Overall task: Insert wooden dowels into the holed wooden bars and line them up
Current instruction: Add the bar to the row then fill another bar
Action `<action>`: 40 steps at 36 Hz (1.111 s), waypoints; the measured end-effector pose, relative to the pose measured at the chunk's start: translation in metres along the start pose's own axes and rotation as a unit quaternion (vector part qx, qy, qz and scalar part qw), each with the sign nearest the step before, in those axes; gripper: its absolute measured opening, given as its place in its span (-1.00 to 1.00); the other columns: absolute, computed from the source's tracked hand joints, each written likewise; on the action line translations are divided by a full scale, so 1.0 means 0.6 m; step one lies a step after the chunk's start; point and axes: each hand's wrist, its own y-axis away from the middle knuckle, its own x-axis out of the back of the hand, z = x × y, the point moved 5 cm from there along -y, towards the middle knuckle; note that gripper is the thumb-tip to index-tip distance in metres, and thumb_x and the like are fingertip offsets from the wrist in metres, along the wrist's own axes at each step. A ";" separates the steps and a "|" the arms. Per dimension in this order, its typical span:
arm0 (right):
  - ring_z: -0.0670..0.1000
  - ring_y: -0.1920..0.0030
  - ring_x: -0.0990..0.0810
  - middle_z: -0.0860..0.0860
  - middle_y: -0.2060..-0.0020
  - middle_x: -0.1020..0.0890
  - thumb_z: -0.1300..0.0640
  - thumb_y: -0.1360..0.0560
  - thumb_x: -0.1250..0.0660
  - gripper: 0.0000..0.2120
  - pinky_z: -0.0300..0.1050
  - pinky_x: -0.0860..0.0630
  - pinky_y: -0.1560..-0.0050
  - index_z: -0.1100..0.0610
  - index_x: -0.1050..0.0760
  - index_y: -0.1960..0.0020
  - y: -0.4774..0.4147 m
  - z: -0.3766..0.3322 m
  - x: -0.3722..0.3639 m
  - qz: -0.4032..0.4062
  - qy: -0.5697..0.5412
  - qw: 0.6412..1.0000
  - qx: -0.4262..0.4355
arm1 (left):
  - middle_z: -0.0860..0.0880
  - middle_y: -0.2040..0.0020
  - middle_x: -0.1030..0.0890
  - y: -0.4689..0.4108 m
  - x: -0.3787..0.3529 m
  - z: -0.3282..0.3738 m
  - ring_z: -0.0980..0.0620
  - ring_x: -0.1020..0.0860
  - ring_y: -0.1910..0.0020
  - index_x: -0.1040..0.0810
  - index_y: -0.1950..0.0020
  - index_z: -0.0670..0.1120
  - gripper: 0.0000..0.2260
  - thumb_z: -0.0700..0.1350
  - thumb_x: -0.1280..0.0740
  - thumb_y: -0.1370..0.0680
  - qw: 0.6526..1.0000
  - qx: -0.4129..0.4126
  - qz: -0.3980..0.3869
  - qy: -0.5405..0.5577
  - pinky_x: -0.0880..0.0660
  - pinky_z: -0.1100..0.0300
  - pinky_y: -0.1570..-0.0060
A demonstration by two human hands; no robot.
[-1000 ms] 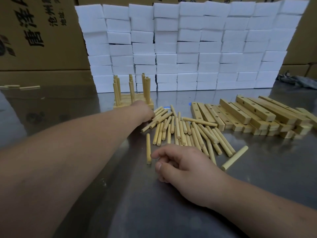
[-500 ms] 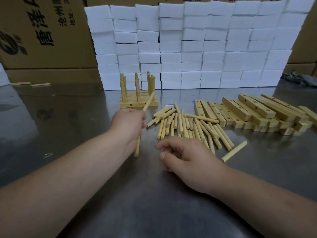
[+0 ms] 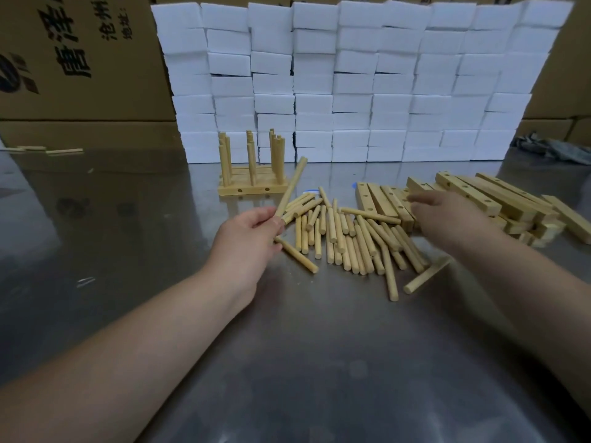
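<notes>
A dowel [image 3: 292,183] is pinched, tilted upward, in the left hand [image 3: 252,228], while the blurred right hand [image 3: 438,215], whose grasp cannot be told, is seen over the holed bars [image 3: 463,190]; one bar should be gripped squarely and the dowel aligned with its hole.

Loose pale dowels [image 3: 348,238] heaped flat, centre frame; one raised dowel [image 3: 291,186] aslant at left edge. Holed bars [image 3: 473,196] piled right. Lined-up bars [image 3: 252,189] behind, carrying upright dowels [image 3: 251,158].

Cardboard box [image 3: 48,100] at upper left, large black characters 唐泽, smaller 沧州 and apparently 地址:, rest cut off
</notes>
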 end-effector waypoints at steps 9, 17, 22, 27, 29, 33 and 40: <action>-0.06 0.21 -0.42 -0.08 0.22 -0.45 -0.03 -0.61 -0.02 -0.63 -0.07 -0.38 0.05 0.01 -0.45 -0.30 0.015 -0.004 -0.030 -0.078 0.069 0.995 0.001 | 0.06 0.19 -0.61 0.005 0.005 -0.002 0.13 -0.57 0.07 -0.49 0.16 0.10 -0.80 -0.20 -0.26 -0.56 0.998 -0.009 -0.015 -0.054 -0.45 0.01 -0.19; 0.08 0.10 -0.53 0.03 0.19 -0.56 -0.06 -0.60 -0.01 -0.60 0.10 -0.45 -0.14 0.10 -0.54 -0.15 0.024 -0.018 -0.024 -0.059 0.158 0.986 0.011 | 0.03 0.11 -0.63 0.004 -0.001 -0.006 0.06 -0.57 -0.02 -0.51 0.15 0.06 -0.80 -0.20 -0.22 -0.58 0.998 0.005 -0.030 -0.062 -0.47 0.04 -0.15; 0.12 0.15 -0.54 0.11 0.17 -0.58 0.02 -0.59 -0.05 -0.65 -0.03 -0.51 0.09 0.18 -0.54 -0.05 0.021 -0.021 -0.017 -0.037 0.177 0.983 0.005 | 0.07 0.09 -0.63 0.004 -0.004 -0.005 0.13 -0.56 -0.02 -0.52 0.09 0.03 -0.83 -0.20 -0.21 -0.59 0.997 0.001 -0.062 -0.056 -0.49 0.16 -0.08; 0.03 0.09 -0.50 0.09 -0.03 -0.57 0.07 -0.58 -0.06 -0.66 0.03 -0.50 -0.07 0.06 -0.47 -0.27 0.023 -0.026 -0.013 -0.011 0.174 0.984 0.024 | 0.06 0.11 -0.64 0.003 -0.003 -0.006 0.15 -0.57 0.01 -0.52 0.04 0.03 -0.84 -0.19 -0.19 -0.59 0.996 0.000 -0.058 -0.062 -0.51 0.19 -0.01; 0.03 0.11 -0.48 -0.02 0.13 -0.55 0.07 -0.57 -0.06 -0.66 0.04 -0.43 -0.14 -0.02 -0.48 -0.26 0.026 -0.025 -0.017 -0.040 0.165 0.985 0.020 | 0.07 0.13 -0.64 0.003 -0.003 -0.006 0.15 -0.57 0.02 -0.52 0.03 0.03 -0.84 -0.19 -0.19 -0.60 0.997 -0.002 -0.053 -0.063 -0.51 0.20 0.02; 0.05 0.10 -0.51 -0.04 0.25 -0.50 0.03 -0.59 -0.04 -0.67 0.07 -0.40 -0.22 0.01 -0.50 -0.22 0.029 -0.019 -0.021 -0.062 0.162 0.985 0.004 | 0.07 0.14 -0.64 0.003 -0.003 -0.006 0.14 -0.57 0.04 -0.51 0.04 0.04 -0.84 -0.18 -0.19 -0.60 0.996 -0.005 -0.050 -0.069 -0.50 0.23 0.07; 0.07 0.19 -0.54 0.08 0.23 -0.57 0.07 -0.59 -0.02 -0.66 0.10 -0.45 -0.16 0.15 -0.55 -0.05 0.029 -0.021 -0.020 -0.042 0.210 0.977 -0.007 | 0.08 0.19 -0.62 0.002 -0.004 -0.007 0.13 -0.57 0.08 -0.51 0.06 0.04 -0.83 -0.19 -0.18 -0.60 0.997 -0.010 -0.046 -0.063 -0.48 0.25 0.14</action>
